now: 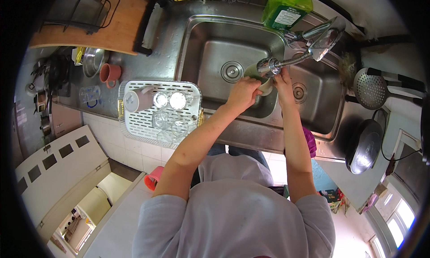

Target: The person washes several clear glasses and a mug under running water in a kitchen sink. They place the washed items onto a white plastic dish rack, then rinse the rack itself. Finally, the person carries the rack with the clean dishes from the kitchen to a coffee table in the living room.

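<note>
Under the chrome faucet head (267,67), a pale mug or cup (267,87) is tilted over the divider side of the left steel sink basin (210,68). My left hand (245,92) grips it from the left, with fingers curled at its rim. On the opposite side, my right hand (285,86) holds the cup's edge, its fingertips partly hidden by the faucet head. Part of the cup is covered by the faucet and my fingers. Whether water is running cannot be made out.
A white slotted drain tray (134,123) holds an upturned mug (136,100) and several glasses at left. Beyond it are a terracotta mug (109,73) and a clear mug (90,94). Green detergent (285,9) stands behind the faucet; a skimmer (369,88) and black pan (364,147) are right.
</note>
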Action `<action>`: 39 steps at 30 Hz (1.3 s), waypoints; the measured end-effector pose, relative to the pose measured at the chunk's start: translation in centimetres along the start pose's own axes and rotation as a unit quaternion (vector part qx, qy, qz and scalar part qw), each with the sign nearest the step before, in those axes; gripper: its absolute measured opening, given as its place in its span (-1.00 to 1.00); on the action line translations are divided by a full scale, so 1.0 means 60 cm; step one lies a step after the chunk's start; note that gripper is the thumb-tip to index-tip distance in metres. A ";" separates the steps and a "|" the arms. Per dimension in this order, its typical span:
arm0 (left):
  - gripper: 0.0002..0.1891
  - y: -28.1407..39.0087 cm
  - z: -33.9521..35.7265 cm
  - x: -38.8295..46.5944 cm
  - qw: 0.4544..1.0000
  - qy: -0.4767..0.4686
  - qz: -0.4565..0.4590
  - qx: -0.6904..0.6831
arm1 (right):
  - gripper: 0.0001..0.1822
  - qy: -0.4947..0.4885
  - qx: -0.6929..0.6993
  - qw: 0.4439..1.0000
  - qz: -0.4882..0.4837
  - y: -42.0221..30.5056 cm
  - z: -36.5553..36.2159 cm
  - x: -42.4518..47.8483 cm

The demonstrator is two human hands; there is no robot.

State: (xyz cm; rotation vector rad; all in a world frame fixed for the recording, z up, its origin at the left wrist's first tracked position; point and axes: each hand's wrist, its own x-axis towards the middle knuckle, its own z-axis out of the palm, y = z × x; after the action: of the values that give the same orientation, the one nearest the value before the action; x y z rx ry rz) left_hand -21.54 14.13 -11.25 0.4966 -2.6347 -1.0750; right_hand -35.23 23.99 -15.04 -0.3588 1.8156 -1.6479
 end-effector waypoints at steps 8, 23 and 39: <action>-0.89 0.001 -0.007 0.018 0.986 -0.090 0.075 0.120 | -0.64 -0.081 -0.354 0.926 -0.104 0.006 -0.011 0.023; -0.86 -0.026 -0.047 0.018 0.994 -0.090 0.042 0.050 | -0.58 -0.098 -0.107 0.982 0.123 0.067 -0.046 0.074; -0.70 -0.025 0.005 0.038 0.896 -0.252 -0.126 -0.343 | -0.53 -0.009 0.353 0.892 0.281 0.030 -0.012 0.010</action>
State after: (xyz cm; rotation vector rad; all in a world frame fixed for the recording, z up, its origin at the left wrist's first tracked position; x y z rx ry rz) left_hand -23.39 12.40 -12.29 0.4382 -2.3387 -2.3552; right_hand -35.73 24.50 -16.93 0.4367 1.0354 -1.7069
